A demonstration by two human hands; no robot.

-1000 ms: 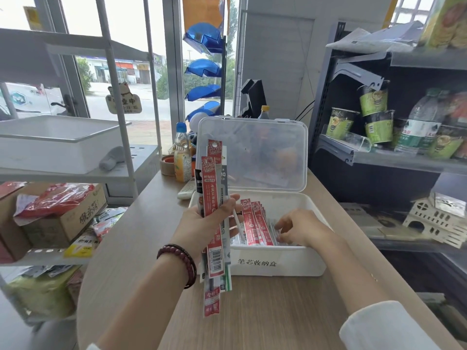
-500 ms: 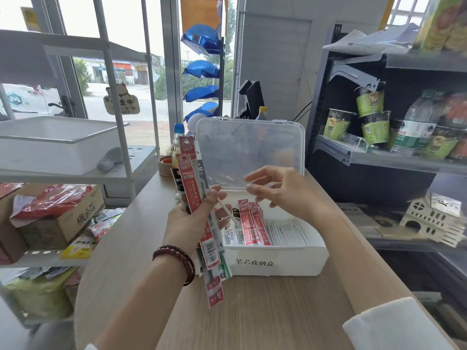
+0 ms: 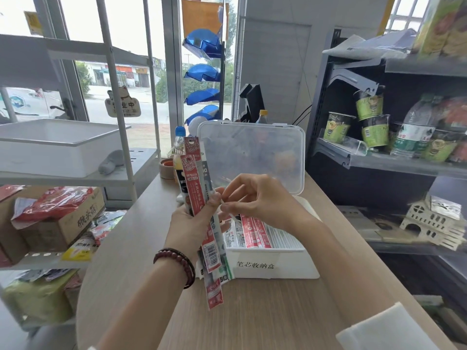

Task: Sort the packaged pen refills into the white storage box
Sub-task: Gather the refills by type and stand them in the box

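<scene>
Standing open on the counter (image 3: 252,319), the box (image 3: 273,269) already holds refills in rows. Left of it, a fan of packs (image 3: 202,210) is clamped in the left hand (image 3: 188,223). Packs look light, thin, slippery; best pinched mid-length. One pack's edge is pinched by the right hand (image 3: 257,200) above the box.

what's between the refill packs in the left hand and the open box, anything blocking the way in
Nothing visible blocks it. The white storage box sits open, lid tipped back; the right hand hovers above it, plucking from the refill packs in the left hand.
</scene>
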